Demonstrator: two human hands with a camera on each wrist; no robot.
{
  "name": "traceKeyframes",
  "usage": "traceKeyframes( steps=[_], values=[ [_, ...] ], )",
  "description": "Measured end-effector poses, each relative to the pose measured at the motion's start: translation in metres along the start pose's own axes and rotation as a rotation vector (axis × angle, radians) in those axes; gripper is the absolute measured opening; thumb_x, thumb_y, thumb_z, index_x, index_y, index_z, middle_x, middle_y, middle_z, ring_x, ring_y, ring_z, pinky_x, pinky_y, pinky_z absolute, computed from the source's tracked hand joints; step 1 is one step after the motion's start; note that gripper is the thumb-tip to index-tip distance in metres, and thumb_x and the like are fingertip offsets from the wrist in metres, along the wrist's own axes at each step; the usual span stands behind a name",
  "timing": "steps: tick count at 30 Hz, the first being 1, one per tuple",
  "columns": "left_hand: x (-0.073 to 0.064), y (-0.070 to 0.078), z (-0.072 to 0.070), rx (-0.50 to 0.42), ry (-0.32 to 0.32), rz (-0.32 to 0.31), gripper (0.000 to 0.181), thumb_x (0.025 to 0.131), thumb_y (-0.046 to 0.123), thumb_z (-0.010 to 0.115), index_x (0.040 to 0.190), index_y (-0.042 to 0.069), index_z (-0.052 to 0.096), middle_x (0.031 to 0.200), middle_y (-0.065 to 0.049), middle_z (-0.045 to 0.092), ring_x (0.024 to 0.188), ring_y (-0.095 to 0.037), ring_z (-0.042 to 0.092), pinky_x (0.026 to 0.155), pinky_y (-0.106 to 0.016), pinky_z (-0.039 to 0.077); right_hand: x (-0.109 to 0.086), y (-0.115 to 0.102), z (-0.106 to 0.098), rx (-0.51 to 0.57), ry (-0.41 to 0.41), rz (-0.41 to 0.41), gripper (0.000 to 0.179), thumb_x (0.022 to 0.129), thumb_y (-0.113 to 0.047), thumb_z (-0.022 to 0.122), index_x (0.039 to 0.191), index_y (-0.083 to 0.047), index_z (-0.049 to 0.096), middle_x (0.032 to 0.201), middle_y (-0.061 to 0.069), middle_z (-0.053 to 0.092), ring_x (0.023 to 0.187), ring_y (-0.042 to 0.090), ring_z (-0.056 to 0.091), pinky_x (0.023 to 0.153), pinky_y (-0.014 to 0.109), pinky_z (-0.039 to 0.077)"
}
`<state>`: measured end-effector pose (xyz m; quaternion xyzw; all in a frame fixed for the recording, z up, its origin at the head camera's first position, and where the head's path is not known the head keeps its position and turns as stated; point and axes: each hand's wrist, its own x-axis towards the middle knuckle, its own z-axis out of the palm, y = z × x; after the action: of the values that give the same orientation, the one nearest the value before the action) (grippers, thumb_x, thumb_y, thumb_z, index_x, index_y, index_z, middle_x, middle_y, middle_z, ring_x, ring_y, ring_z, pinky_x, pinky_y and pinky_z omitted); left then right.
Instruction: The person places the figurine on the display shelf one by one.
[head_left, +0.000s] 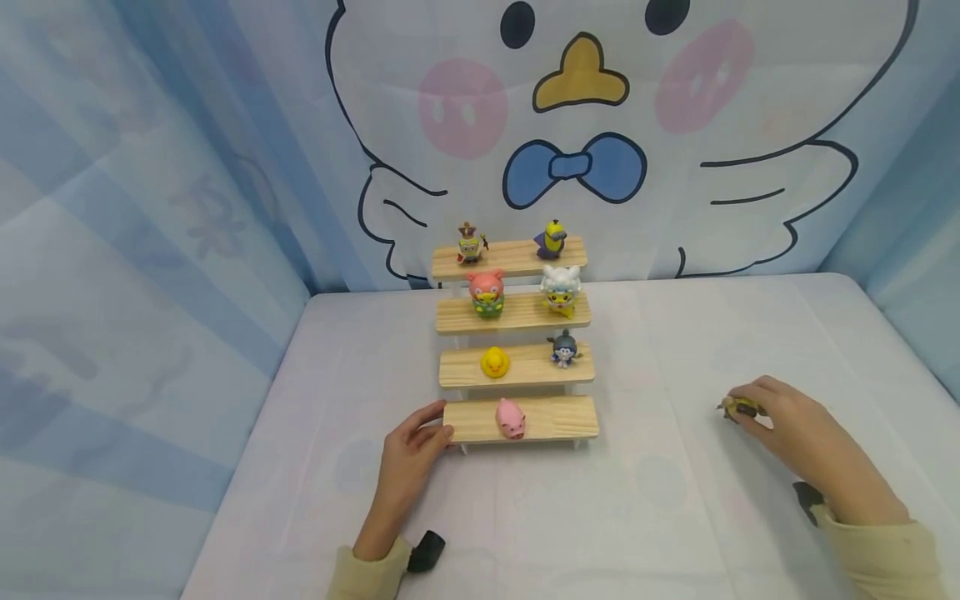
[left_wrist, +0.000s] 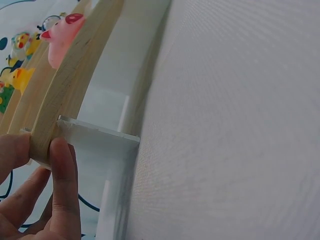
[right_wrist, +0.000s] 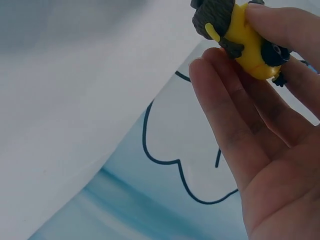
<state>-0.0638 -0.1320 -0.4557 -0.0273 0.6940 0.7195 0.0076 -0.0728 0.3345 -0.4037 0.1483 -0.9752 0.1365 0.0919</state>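
Note:
At the left end of the lowest wooden shelf board (head_left: 558,423), my left hand (head_left: 414,442) pinches the board's edge between thumb and fingers, also plain in the left wrist view. A pink pig figurine (head_left: 512,419) sits mid-board. Over to the right, my right hand (head_left: 802,429) holds a small yellow toy figurine (right_wrist: 250,45) with dark hair-like and dark eye parts, tilted on its side between thumb and fingers. In the head view it is just above the white table. A yellow duck (head_left: 494,362) and a grey-capped figurine (head_left: 564,350) occupy the board above the pig.
Higher boards of the stepped rack carry a pink-hooded figurine (head_left: 487,293), a white-hooded one (head_left: 561,290), a crowned one (head_left: 469,244) and a purple-caped one (head_left: 551,240). A cartoon-printed curtain (head_left: 570,225) hangs behind the white table (head_left: 645,533).

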Motion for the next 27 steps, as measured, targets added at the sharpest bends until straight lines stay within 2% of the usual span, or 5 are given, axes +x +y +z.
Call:
traceKeyframes(
  steps=[9, 15, 22, 27],
  values=[
    [0.0, -0.001, -0.001, 0.004, -0.006, 0.012, 0.044, 0.091, 0.002, 0.07, 0.132, -0.005, 0.058, 0.132, -0.022, 0.059, 0.094, -0.009, 0.068, 0.078, -0.023, 0.058, 0.008, -0.018, -0.006, -0.003, 0.044, -0.049, 0.026, 0.074, 0.0, 0.082, 0.097, -0.001, 0.071, 0.088, 0.005, 0.064, 0.077, 0.021, 0.062, 0.066, 0.045, 0.056],
    [0.0, -0.001, -0.001, -0.006, -0.005, 0.013, 0.044, 0.091, 0.001, 0.07, 0.132, -0.005, 0.058, 0.132, -0.022, 0.059, 0.094, -0.009, 0.068, 0.078, -0.023, 0.058, 0.014, -0.031, -0.005, 0.014, 0.031, -0.074, 0.025, 0.076, -0.002, 0.082, 0.099, -0.003, 0.071, 0.091, 0.004, 0.064, 0.08, 0.022, 0.063, 0.07, 0.046, 0.057],
    [-0.001, 0.002, 0.0, 0.007, -0.004, 0.0, 0.044, 0.091, 0.0, 0.07, 0.133, -0.005, 0.058, 0.131, -0.022, 0.059, 0.094, -0.008, 0.068, 0.078, -0.022, 0.058, 0.021, -0.048, -0.001, 0.022, 0.015, -0.14, 0.023, 0.076, -0.003, 0.082, 0.097, -0.006, 0.072, 0.09, 0.0, 0.063, 0.08, 0.016, 0.062, 0.071, 0.041, 0.057],
    [0.0, 0.002, 0.001, 0.017, -0.005, -0.001, 0.045, 0.091, 0.001, 0.07, 0.133, -0.005, 0.058, 0.13, -0.022, 0.059, 0.094, -0.008, 0.068, 0.078, -0.022, 0.058, 0.024, -0.061, 0.0, 0.016, -0.002, -0.148, 0.024, 0.076, -0.003, 0.083, 0.098, -0.006, 0.072, 0.092, 0.001, 0.064, 0.081, 0.017, 0.062, 0.072, 0.041, 0.057]
  ],
)
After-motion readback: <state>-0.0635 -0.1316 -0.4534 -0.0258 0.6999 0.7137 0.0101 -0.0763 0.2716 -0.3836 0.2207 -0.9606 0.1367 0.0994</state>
